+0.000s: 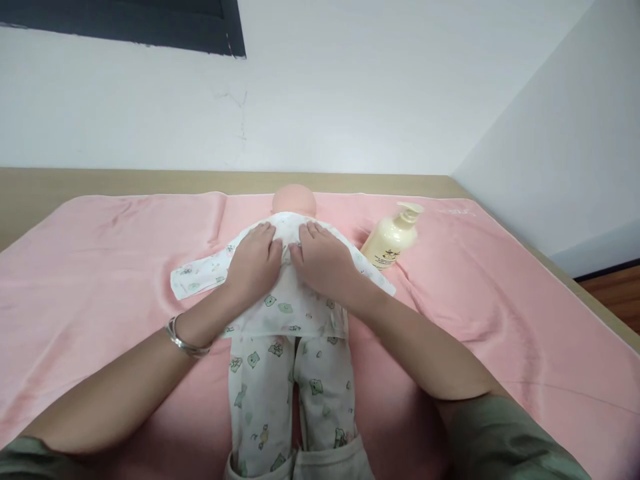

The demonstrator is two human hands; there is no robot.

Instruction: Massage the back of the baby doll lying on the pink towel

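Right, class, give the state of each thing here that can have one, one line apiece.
Left hand, resting on the top
Right hand, resting on the top
Doll, lying down, dressed
Top, worn, sleeves spread outward
Trousers, worn, legs slightly apart
Pump bottle, seemingly upright, pump fitted
Pink cloth, spread out, wrinkled
Bracelet, worn

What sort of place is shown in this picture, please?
Probably an indoor baby-care corner: what looks like a clothed doll lies on a pink cloth, a cream pump bottle beside it, and a white wall stands behind.
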